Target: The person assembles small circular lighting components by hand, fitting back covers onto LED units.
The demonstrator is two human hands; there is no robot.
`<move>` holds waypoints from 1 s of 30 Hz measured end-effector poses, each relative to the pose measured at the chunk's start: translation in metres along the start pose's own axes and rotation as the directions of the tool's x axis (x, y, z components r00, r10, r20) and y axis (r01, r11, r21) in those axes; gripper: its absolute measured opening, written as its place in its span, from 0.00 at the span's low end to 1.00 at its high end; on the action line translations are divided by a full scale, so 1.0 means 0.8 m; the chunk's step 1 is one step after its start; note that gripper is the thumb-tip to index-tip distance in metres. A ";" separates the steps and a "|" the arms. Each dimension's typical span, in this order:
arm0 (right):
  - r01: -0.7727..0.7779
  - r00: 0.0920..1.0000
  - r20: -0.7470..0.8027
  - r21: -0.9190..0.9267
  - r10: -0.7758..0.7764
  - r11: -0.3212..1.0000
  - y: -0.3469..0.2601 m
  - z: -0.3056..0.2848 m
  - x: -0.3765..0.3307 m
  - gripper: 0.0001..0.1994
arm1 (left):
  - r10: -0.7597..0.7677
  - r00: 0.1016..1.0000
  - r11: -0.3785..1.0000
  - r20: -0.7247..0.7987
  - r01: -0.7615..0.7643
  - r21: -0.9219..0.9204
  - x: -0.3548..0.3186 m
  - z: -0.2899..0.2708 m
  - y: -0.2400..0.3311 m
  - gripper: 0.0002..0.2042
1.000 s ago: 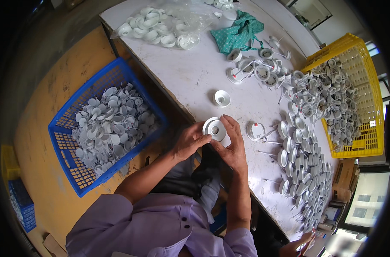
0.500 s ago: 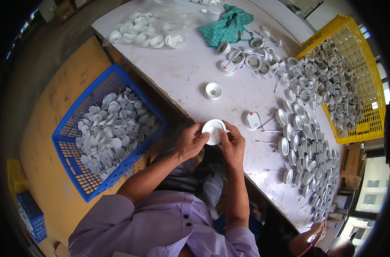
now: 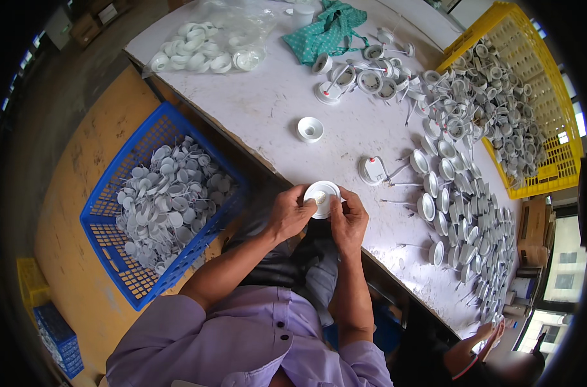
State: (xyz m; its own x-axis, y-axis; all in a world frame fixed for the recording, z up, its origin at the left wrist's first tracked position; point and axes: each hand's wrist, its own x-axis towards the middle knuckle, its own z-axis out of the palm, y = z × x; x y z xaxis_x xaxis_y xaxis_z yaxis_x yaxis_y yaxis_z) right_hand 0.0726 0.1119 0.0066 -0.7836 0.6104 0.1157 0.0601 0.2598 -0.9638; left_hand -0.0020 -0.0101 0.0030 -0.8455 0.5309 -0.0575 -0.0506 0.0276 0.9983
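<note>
In the head view, your left grip (image 3: 291,213) and right grip (image 3: 349,221) are pinching the white round housing (image 3: 322,191) between them; the bench (image 3: 254,116) is lying just beyond. It is probably feeling light, stiff and slightly slippery; its rim (image 3: 323,183) is offering the surest hold.

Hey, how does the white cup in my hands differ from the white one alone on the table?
The held cup is gripped by your left hand and right hand, while the lone cup rests untouched on the table. The held cup's centre looks yellowish; the lone cup's looks greyish-white. Both are round and white.
</note>
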 end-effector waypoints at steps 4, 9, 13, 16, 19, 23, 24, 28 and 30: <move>-0.011 0.998 -0.060 0.005 0.011 1.000 0.014 -0.006 -0.002 0.10 | -0.031 0.998 0.999 0.062 0.033 -0.041 0.004 0.008 -0.010 0.13; -0.057 0.998 -0.012 -0.002 0.057 0.998 0.000 -0.018 -0.009 0.17 | -0.037 0.997 0.997 0.060 0.042 -0.071 0.006 0.009 -0.016 0.13; 0.210 0.976 0.124 -0.311 -0.179 0.927 -0.031 -0.045 -0.011 0.33 | -0.078 0.988 0.997 0.135 0.079 0.001 0.009 0.011 -0.002 0.13; 0.426 0.904 0.240 -0.454 -0.353 0.783 -0.034 -0.056 -0.012 0.37 | -0.130 0.967 0.992 0.217 0.128 0.025 0.008 0.025 0.016 0.14; 0.345 0.936 0.238 -0.492 -0.258 0.799 -0.039 -0.075 -0.020 0.35 | -0.115 0.935 0.992 0.334 0.127 -0.013 0.007 0.035 0.010 0.15; 0.263 0.964 0.121 -0.540 -0.235 0.799 -0.014 -0.141 -0.011 0.33 | -0.097 0.857 0.983 0.506 0.161 -0.083 0.006 0.061 -0.011 0.20; 0.239 0.969 0.100 -0.604 -0.226 0.760 -0.012 -0.157 -0.003 0.34 | -0.131 0.862 0.983 0.489 0.178 -0.050 0.005 0.069 -0.013 0.20; 0.208 0.978 0.145 -0.734 -0.149 0.646 -0.007 -0.202 0.052 0.34 | -0.101 0.873 0.995 0.477 0.078 0.067 0.010 0.080 -0.002 0.20; 0.225 0.972 0.144 -0.806 -0.188 0.548 0.001 -0.212 0.081 0.33 | -0.071 0.879 0.992 0.471 0.013 0.124 0.010 0.080 0.006 0.18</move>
State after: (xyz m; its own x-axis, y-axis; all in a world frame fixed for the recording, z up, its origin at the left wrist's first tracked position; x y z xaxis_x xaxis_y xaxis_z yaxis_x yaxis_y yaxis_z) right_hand 0.1262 0.2786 0.0538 -0.8619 0.4363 0.2585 0.3545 0.8829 -0.3081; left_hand 0.0247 0.0485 0.0077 -0.4897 0.8636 -0.1196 0.0046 0.1397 0.9902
